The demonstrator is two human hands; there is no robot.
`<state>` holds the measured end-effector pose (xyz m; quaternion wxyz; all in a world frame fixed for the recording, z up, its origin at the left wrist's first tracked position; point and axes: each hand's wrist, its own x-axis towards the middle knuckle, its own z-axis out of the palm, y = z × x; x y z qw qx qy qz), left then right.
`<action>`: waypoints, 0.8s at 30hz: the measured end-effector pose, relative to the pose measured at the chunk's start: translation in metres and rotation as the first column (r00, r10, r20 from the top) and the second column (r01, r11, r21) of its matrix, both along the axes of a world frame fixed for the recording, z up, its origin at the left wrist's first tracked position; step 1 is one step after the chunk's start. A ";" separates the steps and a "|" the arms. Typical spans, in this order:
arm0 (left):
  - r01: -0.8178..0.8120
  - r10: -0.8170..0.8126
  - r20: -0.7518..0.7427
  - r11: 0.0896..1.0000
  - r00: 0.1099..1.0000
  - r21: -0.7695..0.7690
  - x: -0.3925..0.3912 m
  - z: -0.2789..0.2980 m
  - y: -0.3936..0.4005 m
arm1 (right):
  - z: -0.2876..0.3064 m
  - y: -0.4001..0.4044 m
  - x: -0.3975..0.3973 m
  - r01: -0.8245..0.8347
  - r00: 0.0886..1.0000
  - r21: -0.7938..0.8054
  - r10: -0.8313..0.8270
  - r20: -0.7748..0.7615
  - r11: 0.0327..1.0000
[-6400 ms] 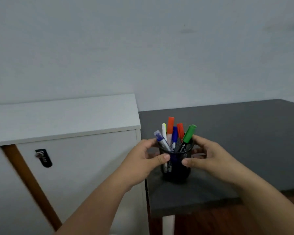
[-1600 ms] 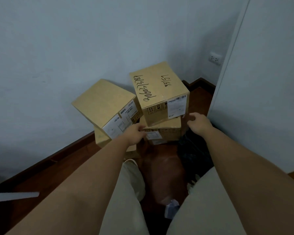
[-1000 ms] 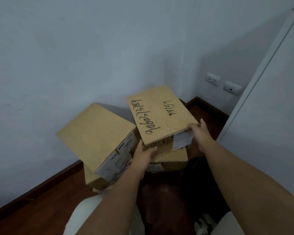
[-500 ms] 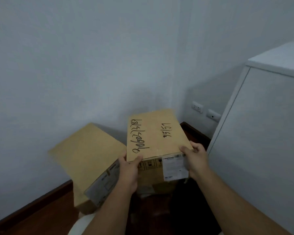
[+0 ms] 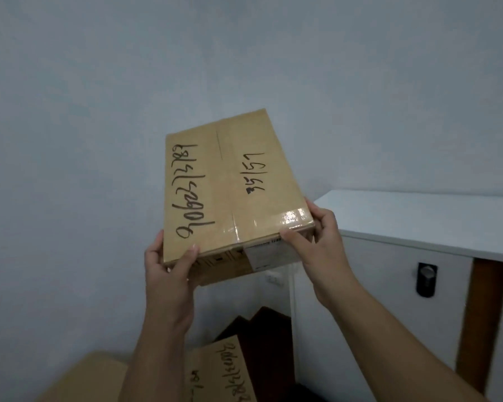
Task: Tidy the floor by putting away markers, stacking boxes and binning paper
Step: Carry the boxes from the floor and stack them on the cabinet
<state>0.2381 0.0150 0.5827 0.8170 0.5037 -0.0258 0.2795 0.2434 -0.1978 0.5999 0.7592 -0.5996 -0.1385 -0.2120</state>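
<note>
Bottom left first: plain cardboard box [image 5: 90,378] down low, just its top showing, and right beside it a second box with scribbled writing [image 5: 224,369] on the lid (both partly hidden behind the left forearm); dark wood floor [image 5: 262,320] behind them

Then the left hand [image 5: 169,262], clamped on the near left corner of the carried box [image 5: 230,187], thumb on top next to the marker digits, fingers wrapped under the edge; held up in the air against the pale wall [image 5: 99,111], well clear of the two below; near end lower than the far end, so tilted a bit toward the camera

Right hand [image 5: 317,242] doing the mirror job on the near right corner, thumb pressed onto the shiny tape strip, fingers curled round the side by the white label [image 5: 270,253]; two-corner grip probably because the thing's too wide for one hand and most of its bulk sticks out past the grip, away from the body

Far right: white cabinet [image 5: 418,216] with a dark lock [image 5: 426,278] and a brown wooden strip [image 5: 482,329]; flat top looks like a possible landing spot, but can't tell from this whether it's headed there or back onto the pile
</note>
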 end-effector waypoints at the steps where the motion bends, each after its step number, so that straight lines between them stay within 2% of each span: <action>1: 0.019 -0.019 0.025 1.000 1.000 0.012 -0.002 0.012 -0.010 | 0.011 -0.009 -0.007 0.031 0.999 -0.020 -0.031 0.033 0.999; 5: 0.188 -0.192 0.077 0.981 0.978 0.058 -0.008 0.044 -0.075 | 0.047 -0.066 -0.048 0.257 0.961 -0.062 -0.248 0.123 0.965; 9: 0.381 -0.398 0.082 0.910 0.914 0.163 -0.013 0.065 -0.156 | 0.064 -0.141 -0.088 0.495 0.864 -0.105 -0.477 0.158 0.862; 12: 0.495 -0.523 0.025 0.820 0.852 0.289 -0.019 0.075 -0.219 | 0.071 -0.199 -0.121 0.651 0.759 -0.127 -0.633 0.156 0.749; 14: 0.585 -0.613 -0.045 0.725 0.788 0.363 -0.027 0.078 -0.265 | 0.074 -0.244 -0.149 0.741 0.672 -0.141 -0.723 0.162 0.657; 16: 0.626 -0.671 -0.084 0.628 0.736 0.463 -0.034 0.079 -0.304 | 0.078 -0.280 -0.172 0.787 0.613 -0.236 -0.768 0.186 0.570; 18: 0.606 -0.693 -0.101 0.540 0.714 0.584 -0.042 0.081 -0.344 | 0.078 -0.317 -0.193 0.798 0.527 -0.446 -0.828 0.192 0.405; 21: 0.365 -0.615 -0.033 0.423 0.788 0.830 -0.044 0.096 -0.394 | 0.078 -0.370 -0.206 0.717 0.425 -0.660 -0.891 0.158 0.225; 24: 0.142 -0.550 0.043 0.289 0.834 0.947 -0.044 0.106 -0.440 | 0.082 -0.416 -0.211 0.675 0.388 -0.706 -0.917 0.094 0.213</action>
